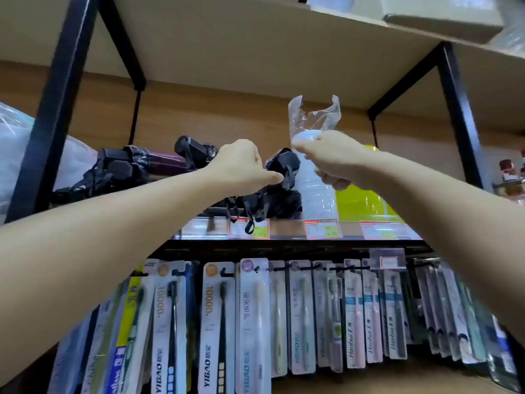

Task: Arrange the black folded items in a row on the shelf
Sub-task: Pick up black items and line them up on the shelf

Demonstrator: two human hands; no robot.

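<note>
Black folded umbrellas lie on the shelf (287, 227): a pile at the left (119, 169), one further back (196, 150), and a heap at the front (270, 203) with straps hanging over the edge. My left hand (241, 166) is closed on one black folded umbrella (284, 163), raised above the front heap. Just to its right, my right hand (332, 157) grips a stack of white cups in a clear plastic sleeve (318, 194), whose open top sticks up above my fist.
A lime-green stack (366, 203) stands right of the white cups. Price tags (321, 228) line the shelf edge. Packaged toothbrushes (252, 322) hang on hooks below. Black frame posts (56, 89) flank the bay. A plastic-wrapped bundle (17, 143) sits far left.
</note>
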